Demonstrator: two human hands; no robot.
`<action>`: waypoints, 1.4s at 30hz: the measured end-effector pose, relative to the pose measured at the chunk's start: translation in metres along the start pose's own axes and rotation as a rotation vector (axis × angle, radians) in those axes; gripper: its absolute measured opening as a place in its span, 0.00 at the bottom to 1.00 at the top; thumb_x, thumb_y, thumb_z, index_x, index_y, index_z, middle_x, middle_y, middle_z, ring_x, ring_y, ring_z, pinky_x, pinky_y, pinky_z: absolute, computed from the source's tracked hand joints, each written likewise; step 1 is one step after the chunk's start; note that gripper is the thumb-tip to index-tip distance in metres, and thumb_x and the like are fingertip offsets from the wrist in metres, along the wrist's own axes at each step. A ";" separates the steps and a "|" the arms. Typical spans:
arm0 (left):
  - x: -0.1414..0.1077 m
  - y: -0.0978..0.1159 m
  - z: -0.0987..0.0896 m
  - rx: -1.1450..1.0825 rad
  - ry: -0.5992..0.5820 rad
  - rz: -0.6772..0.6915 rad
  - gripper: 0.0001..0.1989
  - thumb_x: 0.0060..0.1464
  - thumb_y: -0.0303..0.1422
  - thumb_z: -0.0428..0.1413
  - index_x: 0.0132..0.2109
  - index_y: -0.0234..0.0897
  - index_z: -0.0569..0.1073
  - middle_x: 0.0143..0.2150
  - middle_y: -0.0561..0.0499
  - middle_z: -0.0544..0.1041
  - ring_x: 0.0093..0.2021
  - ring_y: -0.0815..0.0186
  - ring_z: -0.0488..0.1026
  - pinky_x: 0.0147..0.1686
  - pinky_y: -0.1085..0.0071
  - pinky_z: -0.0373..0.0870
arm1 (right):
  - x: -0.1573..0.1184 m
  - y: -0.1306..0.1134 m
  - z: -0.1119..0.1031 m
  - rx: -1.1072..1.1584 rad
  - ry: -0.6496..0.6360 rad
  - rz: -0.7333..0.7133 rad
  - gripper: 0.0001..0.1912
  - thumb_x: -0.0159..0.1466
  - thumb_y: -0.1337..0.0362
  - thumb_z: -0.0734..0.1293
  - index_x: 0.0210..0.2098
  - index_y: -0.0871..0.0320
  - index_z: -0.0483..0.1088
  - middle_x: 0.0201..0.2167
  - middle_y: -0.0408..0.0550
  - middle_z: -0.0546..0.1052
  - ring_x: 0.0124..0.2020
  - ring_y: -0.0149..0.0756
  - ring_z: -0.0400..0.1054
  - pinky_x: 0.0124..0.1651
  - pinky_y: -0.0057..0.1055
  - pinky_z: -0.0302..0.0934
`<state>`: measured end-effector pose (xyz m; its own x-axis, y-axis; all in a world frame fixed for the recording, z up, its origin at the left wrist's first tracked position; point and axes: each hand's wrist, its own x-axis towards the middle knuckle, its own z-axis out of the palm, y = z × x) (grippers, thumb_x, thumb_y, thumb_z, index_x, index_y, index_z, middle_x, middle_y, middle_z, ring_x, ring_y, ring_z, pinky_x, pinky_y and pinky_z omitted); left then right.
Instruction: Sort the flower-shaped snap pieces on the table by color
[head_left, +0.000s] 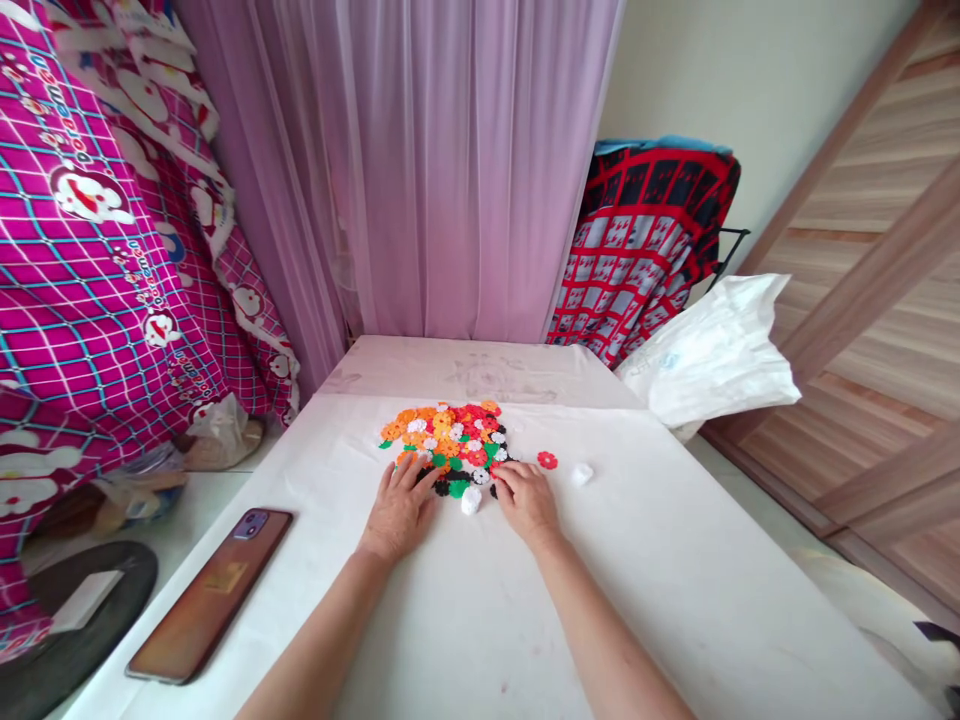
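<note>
A: Item one, and its place?
B: Heap of flower pieces (448, 432), orange, red, white, green and black; lying on the white table (450, 620), just beyond the hands.

A: Left hand (399, 508)?
B: Palm down at the heap's near left edge; fingers loosely apart. Whether a piece is pinched beneath, cannot tell.

A: Right hand (527, 500)?
B: At the near right edge; fingers close together, tips bent to the pieces. Contents of the grip: cannot tell.

A: Step in hand?
B: Judged to be gathering or sorting of loose pieces, both hands working the near edge.

A: Requirement of the next move?
B: By judgement, a light fingertip pinch on one thin, overlapping piece, neighbours left undisturbed.

A: Outliers?
B: One red flower (547, 460), lying apart, right of the heap. One white scrap (583, 474), farther right. One white wad (471, 500), between the hands, at the near edge. One phone (210, 595), well apart, left side.
</note>
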<state>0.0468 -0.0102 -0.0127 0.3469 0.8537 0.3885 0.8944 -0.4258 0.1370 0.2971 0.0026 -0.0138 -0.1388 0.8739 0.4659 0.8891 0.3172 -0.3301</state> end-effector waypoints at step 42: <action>-0.001 -0.018 -0.001 -0.453 0.192 -0.333 0.21 0.60 0.40 0.50 0.59 0.44 0.70 0.62 0.47 0.70 0.60 0.58 0.69 0.59 0.56 0.68 | 0.017 -0.037 -0.033 0.295 -0.222 -0.064 0.08 0.52 0.68 0.69 0.32 0.53 0.71 0.37 0.44 0.76 0.43 0.38 0.69 0.49 0.34 0.61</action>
<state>0.0302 -0.0040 -0.0150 -0.0263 0.9117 0.4100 0.7222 -0.2663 0.6384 0.2766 -0.0065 0.0337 -0.3099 0.8971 0.3149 0.7162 0.4381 -0.5433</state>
